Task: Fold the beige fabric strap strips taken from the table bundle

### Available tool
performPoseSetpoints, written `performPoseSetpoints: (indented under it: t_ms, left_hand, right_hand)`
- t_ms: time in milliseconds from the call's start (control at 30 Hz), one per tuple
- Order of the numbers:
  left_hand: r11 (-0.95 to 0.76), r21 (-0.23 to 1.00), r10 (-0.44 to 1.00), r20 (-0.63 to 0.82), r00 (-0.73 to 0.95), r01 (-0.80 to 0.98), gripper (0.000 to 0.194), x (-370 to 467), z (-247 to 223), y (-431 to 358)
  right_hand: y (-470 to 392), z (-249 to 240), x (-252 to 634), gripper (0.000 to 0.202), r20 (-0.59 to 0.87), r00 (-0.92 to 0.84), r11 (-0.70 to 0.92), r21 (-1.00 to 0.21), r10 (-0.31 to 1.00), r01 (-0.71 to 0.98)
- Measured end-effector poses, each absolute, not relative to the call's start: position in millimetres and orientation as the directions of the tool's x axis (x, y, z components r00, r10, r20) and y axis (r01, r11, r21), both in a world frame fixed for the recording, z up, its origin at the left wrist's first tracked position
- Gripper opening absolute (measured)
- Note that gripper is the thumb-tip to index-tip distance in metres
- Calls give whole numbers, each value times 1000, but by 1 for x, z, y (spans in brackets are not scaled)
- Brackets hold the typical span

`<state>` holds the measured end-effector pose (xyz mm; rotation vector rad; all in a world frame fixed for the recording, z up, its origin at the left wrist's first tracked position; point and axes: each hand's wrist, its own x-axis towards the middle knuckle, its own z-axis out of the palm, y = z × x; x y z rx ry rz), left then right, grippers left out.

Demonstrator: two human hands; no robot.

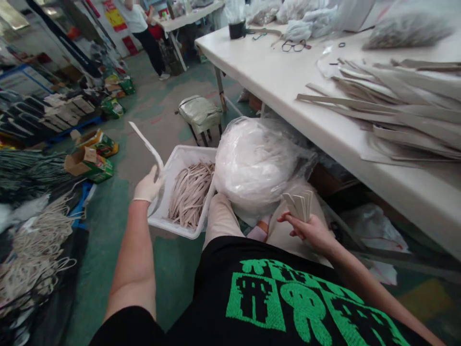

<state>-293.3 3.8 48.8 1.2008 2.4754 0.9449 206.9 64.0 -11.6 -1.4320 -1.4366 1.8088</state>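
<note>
My left hand (147, 186), in a pale glove, is closed on a long light strip (144, 139) above the left rim of a white plastic bin (190, 153). One end of the strip sticks up past my fingers. Inside the bin lies a heap of beige strips (191, 194). Over my lap my bare right hand (311, 230) grips a small fan of beige strips (300, 204), their ends pointing up. Between my knees and the table bulges a clear plastic bag (257, 158) full of something whitish.
A white table (259, 77) runs along my right, bearing a pile of beige strips (403, 105) and eyeglasses (295, 45). Beyond the bin stands a covered stool (200, 113). Cord bundles (39, 250) and an open carton (88, 163) lie left. A person (146, 38) stands far back.
</note>
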Motion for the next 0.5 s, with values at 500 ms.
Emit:
performPoseSetpoints:
  t_ms: [500]
  left_hand:
    - [-12, 423, 986, 157, -60, 906, 35, -76, -54, 141]
  right_hand:
    - [60, -21, 198, 46, -471, -427, -445, -880, 772, 165]
